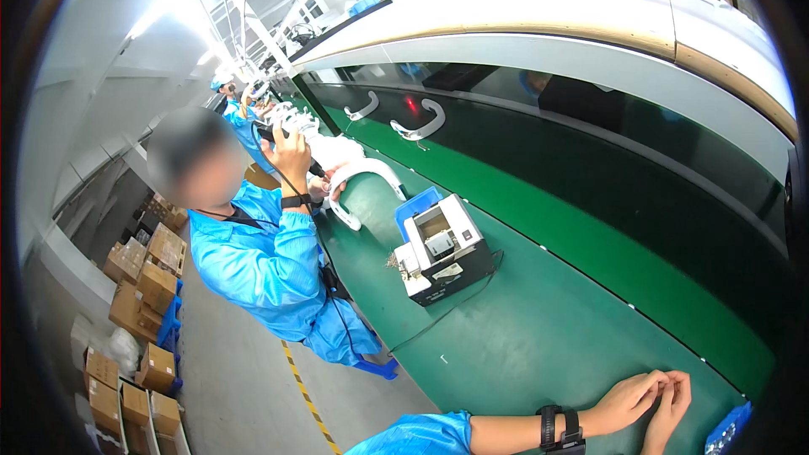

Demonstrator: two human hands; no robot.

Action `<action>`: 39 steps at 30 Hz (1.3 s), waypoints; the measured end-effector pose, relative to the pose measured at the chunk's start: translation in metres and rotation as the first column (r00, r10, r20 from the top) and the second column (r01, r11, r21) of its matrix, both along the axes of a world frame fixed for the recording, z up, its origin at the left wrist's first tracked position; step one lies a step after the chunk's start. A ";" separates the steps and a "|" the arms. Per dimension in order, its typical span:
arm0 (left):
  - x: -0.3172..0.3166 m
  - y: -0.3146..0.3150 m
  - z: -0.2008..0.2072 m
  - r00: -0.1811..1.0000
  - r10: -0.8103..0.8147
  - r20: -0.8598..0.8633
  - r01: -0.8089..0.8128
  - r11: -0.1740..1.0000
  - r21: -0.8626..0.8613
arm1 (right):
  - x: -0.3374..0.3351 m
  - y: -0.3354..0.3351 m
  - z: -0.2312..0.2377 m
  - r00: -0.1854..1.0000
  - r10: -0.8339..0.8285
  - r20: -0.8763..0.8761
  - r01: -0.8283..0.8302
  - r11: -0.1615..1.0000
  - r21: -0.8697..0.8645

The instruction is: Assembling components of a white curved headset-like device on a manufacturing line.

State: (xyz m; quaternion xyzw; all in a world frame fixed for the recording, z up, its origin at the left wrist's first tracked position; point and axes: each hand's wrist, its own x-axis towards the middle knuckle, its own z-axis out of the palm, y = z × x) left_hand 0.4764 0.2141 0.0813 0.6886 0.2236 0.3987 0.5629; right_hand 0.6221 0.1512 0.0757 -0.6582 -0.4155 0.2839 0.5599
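At the lower right, my left hand (625, 402) and my right hand (672, 409) meet over the green tabletop (539, 337). Their fingertips touch, with the fingers of each bent and pressed together. Anything pinched between them is too small or too hidden to make out. A blue sleeve and black wristbands (560, 430) show on my left arm. Just right of my right hand sits a blue bin (729, 430) with small parts in it, cut off by the picture's dark rim.
A black-and-white benchtop machine (447, 253) with a cable stands ahead, a blue tray (417, 206) behind it. Left of it, a co-worker in blue (261, 244) holds a white curved part (366, 168) and a dark corded tool. More curved parts (421, 122) lie beyond on the belt.
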 end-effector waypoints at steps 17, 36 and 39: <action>0.000 -0.001 -0.010 0.997 -0.055 -0.047 0.051 0.996 -0.078 | -0.005 0.002 -0.014 0.999 -0.002 -0.051 0.007 0.995 0.103; 0.006 -0.001 -0.009 0.999 -0.029 -0.025 0.026 0.995 -0.101 | 0.004 0.004 -0.020 0.999 0.007 -0.054 -0.001 0.994 0.106; 0.008 -0.001 -0.010 1.000 -0.019 -0.003 0.019 0.995 -0.095 | 0.004 0.002 -0.015 0.999 0.028 -0.039 -0.024 0.995 0.095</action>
